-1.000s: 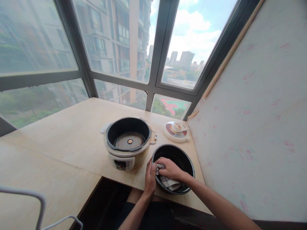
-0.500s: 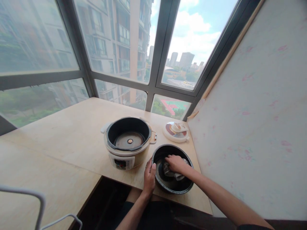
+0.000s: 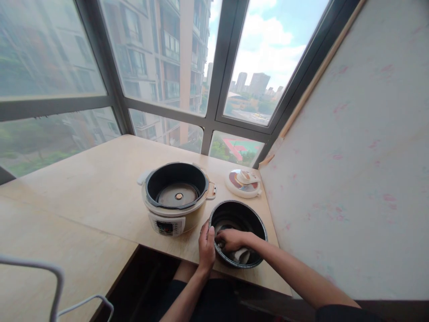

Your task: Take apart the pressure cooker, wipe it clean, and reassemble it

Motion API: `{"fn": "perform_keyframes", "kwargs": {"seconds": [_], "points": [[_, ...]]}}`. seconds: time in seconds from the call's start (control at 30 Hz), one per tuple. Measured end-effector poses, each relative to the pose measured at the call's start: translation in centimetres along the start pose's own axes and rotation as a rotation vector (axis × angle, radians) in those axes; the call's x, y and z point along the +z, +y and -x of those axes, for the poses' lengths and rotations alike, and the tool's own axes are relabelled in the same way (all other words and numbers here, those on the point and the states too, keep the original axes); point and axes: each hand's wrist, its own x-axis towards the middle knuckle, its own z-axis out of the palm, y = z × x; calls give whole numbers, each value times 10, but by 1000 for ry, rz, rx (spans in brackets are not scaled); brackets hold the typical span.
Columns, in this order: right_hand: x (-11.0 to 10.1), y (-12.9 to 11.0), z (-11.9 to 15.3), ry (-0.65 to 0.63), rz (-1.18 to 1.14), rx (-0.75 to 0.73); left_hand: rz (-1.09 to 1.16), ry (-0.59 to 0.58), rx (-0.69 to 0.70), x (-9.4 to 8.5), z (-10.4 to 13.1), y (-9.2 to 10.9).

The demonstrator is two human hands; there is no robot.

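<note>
A black inner pot (image 3: 250, 214) rests near the front edge of the wooden table. My left hand (image 3: 207, 246) grips its left rim, thumb inside and fingers outside. Down in the pot, my right hand (image 3: 231, 240) is closed on a crumpled cloth (image 3: 241, 256), pressing it against the left inner wall. Part of the cloth is hidden under the hand. Just left of the pot stands the open pressure cooker body (image 3: 169, 219), its dark inside showing a metal plate. Behind the pot lies the cooker's white and brown lid (image 3: 243, 183).
The pale wooden tabletop (image 3: 83, 179) runs along the windows, with a cut-out at the front. A patterned wall (image 3: 335, 201) borders it on the right. White bent tubing (image 3: 50, 268) crosses the lower left corner.
My right hand has moved the cloth from the pot's middle to its left inner wall. My left hand still holds the rim. The whole view has shifted slightly.
</note>
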Motion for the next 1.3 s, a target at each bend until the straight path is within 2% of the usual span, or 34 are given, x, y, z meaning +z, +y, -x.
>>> {"fn": "perform_keyframes", "kwargs": {"seconds": [0.1,0.17,0.27,0.4,0.57,0.8,0.97,1.1,1.23,1.3], "points": [[-9,13,11,-207,-1,131,-15,-19,7,0,1,7],[-13,19,15,-234,57,250,-24,-36,15,-1,1,11],[-17,22,15,-156,144,348,-26,-46,17,-2,0,13],[-17,18,12,39,232,441,-31,-50,22,-4,0,12],[-12,14,7,264,258,482,-42,-64,40,-5,0,10],[-10,7,-13,266,159,410,-48,-46,42,-5,0,6],[-4,-11,-24,194,43,190,-48,-21,38,-4,-1,2],[-2,-8,-19,60,-32,65,-70,-20,36,-5,-1,5],[-7,8,-1,-231,-163,71,-93,-38,49,-6,0,10],[-11,15,9,-310,-192,134,-102,-55,55,-7,-1,12]]}}
